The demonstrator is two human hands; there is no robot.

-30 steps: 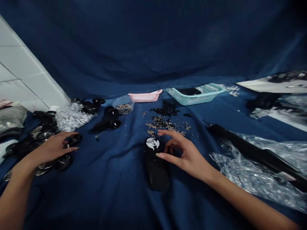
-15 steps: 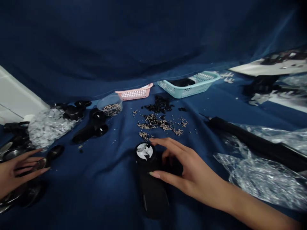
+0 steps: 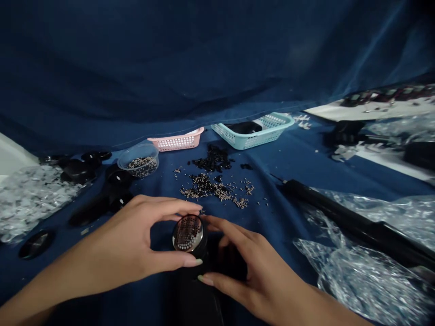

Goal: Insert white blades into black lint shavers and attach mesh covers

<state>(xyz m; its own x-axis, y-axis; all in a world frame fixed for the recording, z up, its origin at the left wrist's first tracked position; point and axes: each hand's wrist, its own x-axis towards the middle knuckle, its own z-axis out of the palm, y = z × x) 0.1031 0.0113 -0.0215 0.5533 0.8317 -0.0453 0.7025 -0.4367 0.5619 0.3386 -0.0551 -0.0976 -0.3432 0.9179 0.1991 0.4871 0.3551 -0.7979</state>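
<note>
In the head view, the left hand point(image 3: 132, 240) pinches with its fingers a round, shiny, perforated cap point(image 3: 188, 233) atop the smooth black device point(image 3: 197, 299), whose side the right hand point(image 3: 261, 271) clasps with curved fingers, tiny metallic pieces point(image 3: 222, 194) scattered beyond the device and crinkled clear plastic point(image 3: 360, 267) to its right.

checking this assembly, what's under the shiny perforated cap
Part of a black housing shows below the shiny perforated cap. Whatever lies directly beneath the cap's face is covered.
</note>
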